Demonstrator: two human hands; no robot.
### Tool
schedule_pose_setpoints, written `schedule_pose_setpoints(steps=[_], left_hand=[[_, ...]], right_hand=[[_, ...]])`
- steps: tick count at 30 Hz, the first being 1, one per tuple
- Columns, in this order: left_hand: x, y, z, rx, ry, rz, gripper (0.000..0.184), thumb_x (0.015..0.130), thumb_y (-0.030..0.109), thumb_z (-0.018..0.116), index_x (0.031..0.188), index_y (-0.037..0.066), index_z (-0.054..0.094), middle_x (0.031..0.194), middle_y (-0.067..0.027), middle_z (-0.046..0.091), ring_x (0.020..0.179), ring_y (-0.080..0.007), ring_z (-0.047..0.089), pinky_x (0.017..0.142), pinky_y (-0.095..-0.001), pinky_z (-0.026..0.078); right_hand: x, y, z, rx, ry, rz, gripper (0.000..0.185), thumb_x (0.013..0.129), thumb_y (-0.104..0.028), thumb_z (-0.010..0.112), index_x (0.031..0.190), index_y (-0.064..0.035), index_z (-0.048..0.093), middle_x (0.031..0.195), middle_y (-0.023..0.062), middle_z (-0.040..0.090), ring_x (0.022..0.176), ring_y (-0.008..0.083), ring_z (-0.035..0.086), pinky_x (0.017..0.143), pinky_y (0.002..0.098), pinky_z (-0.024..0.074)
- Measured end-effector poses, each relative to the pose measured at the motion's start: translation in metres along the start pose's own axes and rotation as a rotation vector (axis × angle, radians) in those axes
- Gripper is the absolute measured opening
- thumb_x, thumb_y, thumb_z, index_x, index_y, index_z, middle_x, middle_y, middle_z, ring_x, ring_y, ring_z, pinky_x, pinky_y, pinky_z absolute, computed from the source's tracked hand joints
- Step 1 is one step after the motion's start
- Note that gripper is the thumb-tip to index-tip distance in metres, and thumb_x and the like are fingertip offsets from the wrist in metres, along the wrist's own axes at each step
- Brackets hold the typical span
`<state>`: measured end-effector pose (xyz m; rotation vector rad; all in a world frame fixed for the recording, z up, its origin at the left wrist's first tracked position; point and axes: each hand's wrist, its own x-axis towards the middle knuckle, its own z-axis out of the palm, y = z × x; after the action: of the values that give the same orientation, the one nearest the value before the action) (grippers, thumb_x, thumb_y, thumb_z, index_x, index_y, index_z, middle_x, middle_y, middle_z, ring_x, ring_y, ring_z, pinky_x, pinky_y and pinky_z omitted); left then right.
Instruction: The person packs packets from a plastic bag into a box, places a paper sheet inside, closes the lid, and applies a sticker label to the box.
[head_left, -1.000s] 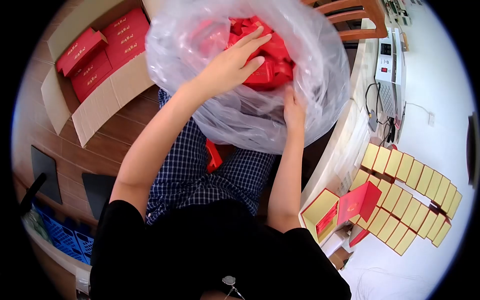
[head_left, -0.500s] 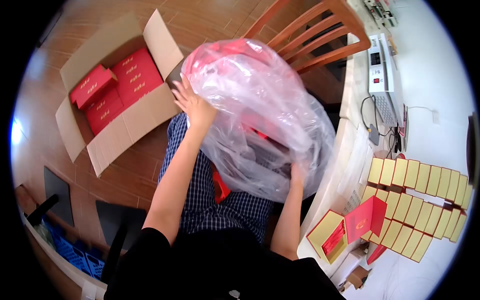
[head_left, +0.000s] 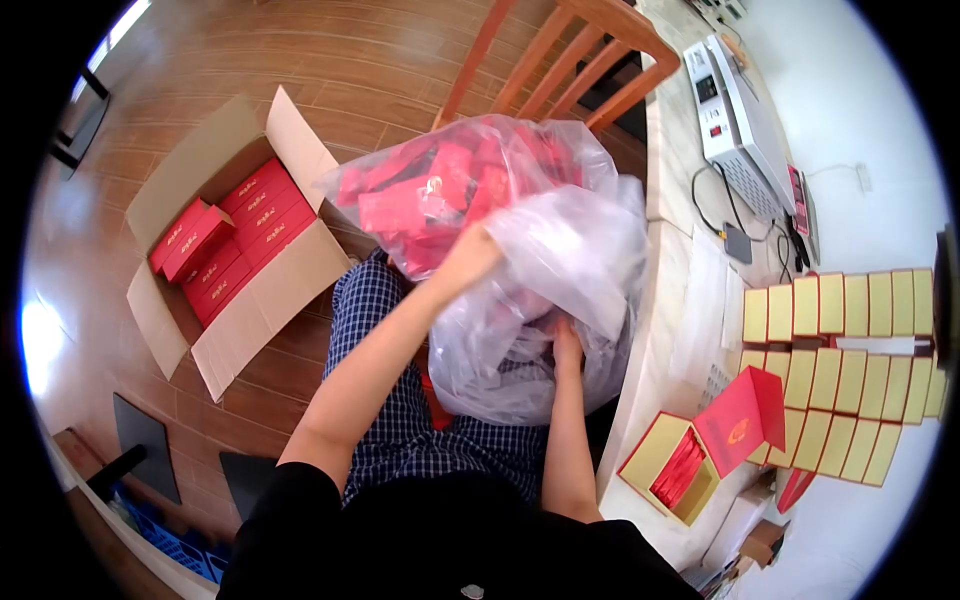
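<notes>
A large clear plastic bag [head_left: 480, 370] full of red packets [head_left: 440, 185] lies over my lap and against a chair. My left hand [head_left: 480, 250] reaches across the middle of the bag; a blurred fold of plastic covers its fingers, so their grip is hidden. Lower down on the right, my right hand [head_left: 567, 342] has its fingers closed on the bag's loose plastic. The red packets show through the far side of the bag, heaped together.
An open cardboard carton [head_left: 275, 290] of red boxes [head_left: 265, 215] stands on the floor at left. A wooden chair [head_left: 570, 60] is beyond the bag. At right, the table [head_left: 665, 340] holds an open gift box [head_left: 690, 470], rows of yellow boxes [head_left: 830, 380] and a white machine [head_left: 740, 130].
My left hand has moved right from the bag's left edge, and a fold of plastic has come across. More red packets show. My right hand stays low on the bag; the view has shifted.
</notes>
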<state>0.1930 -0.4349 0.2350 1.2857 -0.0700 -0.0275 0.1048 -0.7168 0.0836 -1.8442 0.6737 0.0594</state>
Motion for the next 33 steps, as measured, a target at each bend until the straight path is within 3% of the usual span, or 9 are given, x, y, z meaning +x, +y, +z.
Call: schedule_pose_setpoints(steps=[2, 7, 11, 17, 19, 22, 26, 29, 33], left_hand=[[0.019, -0.034, -0.024, -0.076, 0.016, -0.113, 0.041, 0.095, 0.027, 0.044, 0.117, -0.004, 0.059, 0.111, -0.0158, 0.065, 0.104, -0.0246, 0.061, 0.091, -0.033, 0.045], [0.033, -0.032, -0.072, 0.242, 0.172, -0.094, 0.055, 0.098, 0.039, 0.035, 0.134, -0.002, 0.04, 0.134, -0.0215, 0.049, 0.121, -0.0343, 0.049, 0.102, -0.0391, 0.037], [0.029, -0.093, -0.109, 0.641, 0.234, -0.161, 0.058, 0.097, 0.04, 0.036, 0.136, -0.002, 0.036, 0.135, -0.025, 0.046, 0.124, -0.0404, 0.045, 0.103, -0.0411, 0.035], [0.003, -0.089, -0.103, 0.639, 0.321, -0.22, 0.061, 0.093, 0.03, 0.047, 0.139, -0.005, 0.026, 0.138, -0.0304, 0.038, 0.127, -0.0441, 0.039, 0.105, -0.0432, 0.033], [-0.016, -0.058, -0.086, 0.807, 0.471, 0.107, 0.063, 0.09, 0.021, 0.054, 0.14, -0.004, 0.024, 0.139, -0.028, 0.036, 0.127, -0.0418, 0.037, 0.105, -0.045, 0.031], [-0.05, -0.018, -0.065, 0.829, 0.537, 0.219, 0.059, 0.086, 0.01, 0.058, 0.137, -0.003, 0.031, 0.135, -0.0235, 0.038, 0.123, -0.0378, 0.038, 0.105, -0.0442, 0.031], [-0.102, 0.0, -0.035, 0.834, 0.438, 0.341, 0.043, 0.083, 0.001, 0.057, 0.124, -0.002, 0.046, 0.12, -0.0197, 0.049, 0.112, -0.0351, 0.046, 0.101, -0.04, 0.034], [-0.124, -0.006, -0.015, 0.666, 0.234, 0.224, 0.043, 0.078, 0.0, 0.062, 0.119, -0.001, 0.05, 0.117, -0.019, 0.052, 0.108, -0.0341, 0.05, 0.097, -0.0387, 0.04], [-0.137, -0.014, -0.006, 0.674, 0.033, 0.278, 0.062, 0.071, 0.002, 0.071, 0.128, 0.002, 0.046, 0.124, -0.0196, 0.05, 0.118, -0.0356, 0.047, 0.101, -0.0413, 0.039]], right_hand=[[-0.003, -0.013, 0.004, -0.406, -0.007, 0.138, 0.046, 0.096, -0.037, 0.045, 0.108, 0.0036, 0.062, 0.103, 0.0109, 0.064, 0.093, 0.0198, 0.057, 0.08, 0.0334, 0.0441], [-0.022, -0.015, 0.025, -0.355, 0.121, -0.245, 0.052, 0.097, -0.039, 0.039, 0.107, 0.0075, 0.059, 0.114, 0.0256, 0.062, 0.109, 0.0392, 0.057, 0.092, 0.0438, 0.0423], [-0.089, -0.149, 0.036, -0.674, -0.022, 0.095, 0.043, 0.097, -0.03, 0.037, 0.114, 0.0053, 0.057, 0.118, 0.0287, 0.057, 0.109, 0.044, 0.053, 0.095, 0.0456, 0.0412], [-0.067, -0.151, 0.056, -0.269, -0.144, -0.594, 0.038, 0.091, -0.019, 0.054, 0.126, -0.0015, 0.051, 0.116, 0.0239, 0.06, 0.11, 0.0347, 0.058, 0.093, 0.0405, 0.0442], [-0.062, -0.166, 0.056, -0.296, -0.237, -0.555, 0.043, 0.089, -0.019, 0.058, 0.128, -0.0012, 0.049, 0.118, 0.0228, 0.059, 0.112, 0.0331, 0.057, 0.093, 0.039, 0.0442], [-0.06, -0.154, 0.061, -0.492, -0.383, -0.515, 0.06, 0.081, -0.021, 0.069, 0.133, -0.0014, 0.045, 0.123, 0.0213, 0.056, 0.117, 0.0331, 0.052, 0.095, 0.0402, 0.0433], [-0.066, -0.114, 0.079, -0.874, -0.283, -0.56, 0.081, 0.068, -0.024, 0.08, 0.136, -0.0048, 0.04, 0.122, 0.0177, 0.055, 0.119, 0.0333, 0.047, 0.096, 0.0491, 0.0396], [-0.067, -0.11, 0.08, -0.932, -0.254, -0.673, 0.061, 0.063, -0.025, 0.081, 0.115, -0.0065, 0.054, 0.106, 0.0119, 0.06, 0.105, 0.0314, 0.054, 0.088, 0.047, 0.0398], [-0.084, -0.125, 0.065, -0.585, -0.145, -0.798, 0.044, 0.067, -0.021, 0.078, 0.103, -0.0029, 0.059, 0.099, 0.0187, 0.06, 0.093, 0.0377, 0.06, 0.079, 0.043, 0.0487]])
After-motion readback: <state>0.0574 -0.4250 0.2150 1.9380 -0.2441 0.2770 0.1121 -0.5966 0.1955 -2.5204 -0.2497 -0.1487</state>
